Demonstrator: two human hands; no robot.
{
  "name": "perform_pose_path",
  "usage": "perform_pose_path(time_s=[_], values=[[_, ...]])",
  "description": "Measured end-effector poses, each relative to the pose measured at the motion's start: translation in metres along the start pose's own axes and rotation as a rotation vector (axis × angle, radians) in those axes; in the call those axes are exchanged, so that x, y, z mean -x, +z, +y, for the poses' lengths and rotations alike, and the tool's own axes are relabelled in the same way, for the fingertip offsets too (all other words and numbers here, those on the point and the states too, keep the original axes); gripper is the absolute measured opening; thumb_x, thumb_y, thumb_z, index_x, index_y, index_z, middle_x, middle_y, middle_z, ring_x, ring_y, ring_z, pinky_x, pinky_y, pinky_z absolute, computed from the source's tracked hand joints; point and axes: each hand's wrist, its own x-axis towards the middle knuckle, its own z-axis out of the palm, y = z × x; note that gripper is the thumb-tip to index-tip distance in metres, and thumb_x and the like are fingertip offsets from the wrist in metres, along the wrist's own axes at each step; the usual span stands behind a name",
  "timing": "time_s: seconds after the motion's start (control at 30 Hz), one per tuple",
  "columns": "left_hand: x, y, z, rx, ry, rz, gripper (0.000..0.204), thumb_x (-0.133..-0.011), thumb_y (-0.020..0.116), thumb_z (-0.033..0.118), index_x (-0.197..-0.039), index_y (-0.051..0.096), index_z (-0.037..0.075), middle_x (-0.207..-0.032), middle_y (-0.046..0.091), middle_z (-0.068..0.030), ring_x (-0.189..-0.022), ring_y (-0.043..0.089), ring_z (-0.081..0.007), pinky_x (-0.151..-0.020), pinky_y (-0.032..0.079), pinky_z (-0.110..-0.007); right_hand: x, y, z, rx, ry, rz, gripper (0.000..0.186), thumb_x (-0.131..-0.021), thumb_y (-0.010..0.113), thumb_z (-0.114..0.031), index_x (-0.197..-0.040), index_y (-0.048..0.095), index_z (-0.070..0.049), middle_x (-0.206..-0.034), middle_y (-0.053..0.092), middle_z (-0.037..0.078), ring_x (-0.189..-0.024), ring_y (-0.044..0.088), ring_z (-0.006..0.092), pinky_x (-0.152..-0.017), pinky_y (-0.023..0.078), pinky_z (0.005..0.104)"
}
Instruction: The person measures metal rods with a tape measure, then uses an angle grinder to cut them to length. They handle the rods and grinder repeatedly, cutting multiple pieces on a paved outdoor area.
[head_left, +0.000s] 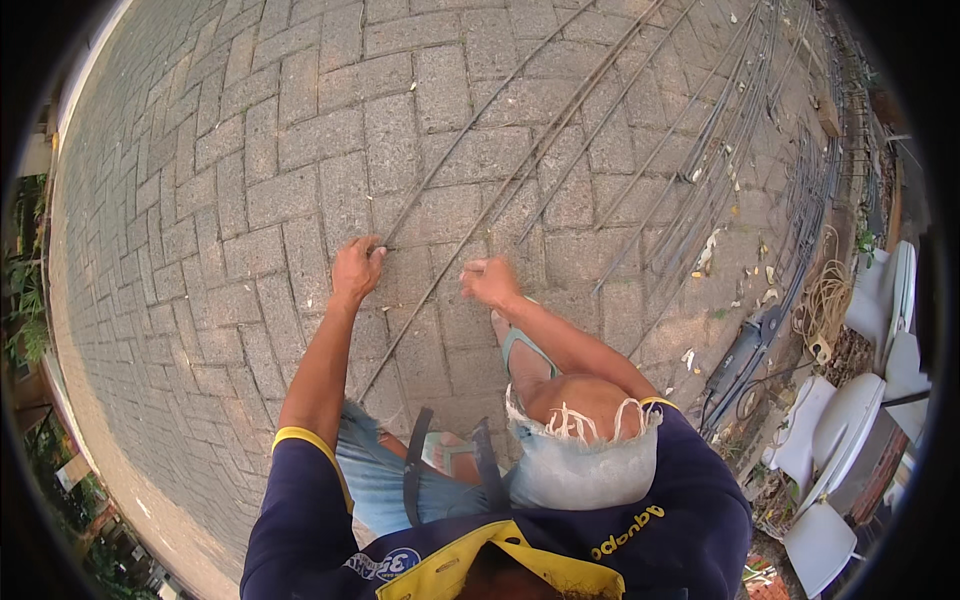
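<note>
I crouch on grey paving bricks (250, 180). My left hand (356, 268) is closed around the near end of a thin steel rod (470, 130) that runs away up and to the right. My right hand (490, 281) pinches a second long rod (440, 290) that lies diagonally between my hands and reaches down toward my left knee. My right foot in a sandal (520, 350) stands just behind the right hand.
Several more thin rods (690, 160) lie in a loose bundle on the bricks to the right. A power tool with a cable (742, 352) and a coil of rope (825, 300) rest at the right edge, beside white ceramic fixtures (840, 430). Plants border the left.
</note>
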Motion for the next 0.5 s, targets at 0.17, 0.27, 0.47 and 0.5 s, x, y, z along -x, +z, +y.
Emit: perform_pose_path(time_s=[0.17,0.27,0.47,0.5], values=[[0.002,0.024,-0.014,-0.037,-0.022,0.031,0.025,-0.083,0.065,0.02,-0.102,0.068,0.004,-0.097,0.066,-0.02,-0.092,0.064,-0.0378,-0.081,0.05,-0.046,0.0,0.028,0.017,-0.185,0.037,0.08,0.04,-0.083,0.063,-0.014,-0.117,0.062,0.005,-0.081,0.071,0.015,-0.073,0.069,0.0189,-0.069,0.052,0.0313],[-0.009,0.033,-0.027,0.074,0.006,0.04,0.023,-0.083,0.065,0.02,-0.098,0.067,0.003,-0.092,0.067,-0.0202,-0.088,0.065,-0.0377,-0.079,0.05,-0.046,-0.005,0.03,0.038,-0.149,-0.061,0.083,0.045,-0.085,0.063,-0.011,-0.123,0.055,0.013,-0.085,0.071,0.013,-0.076,0.068,0.0165,-0.07,0.052,0.0293],[-0.009,0.041,-0.015,0.004,0.085,-0.028,0.013,-0.082,0.064,0.012,-0.091,0.067,0.003,-0.086,0.068,-0.021,-0.084,0.064,-0.0412,-0.078,0.05,-0.048,-0.018,0.034,0.036,-0.056,-0.088,0.156,0.046,-0.082,0.064,-0.015,-0.122,0.059,0.007,-0.082,0.071,0.012,-0.074,0.068,0.0167,-0.07,0.052,0.0303],[-0.006,0.043,-0.01,-0.014,0.091,-0.075,0.013,-0.082,0.064,0.013,-0.09,0.067,0.003,-0.086,0.067,-0.0211,-0.085,0.064,-0.0416,-0.077,0.05,-0.048,-0.02,0.035,0.034,-0.065,-0.092,0.159,0.046,-0.083,0.064,-0.015,-0.123,0.059,0.007,-0.084,0.071,0.012,-0.075,0.068,0.0167,-0.07,0.051,0.0303]])
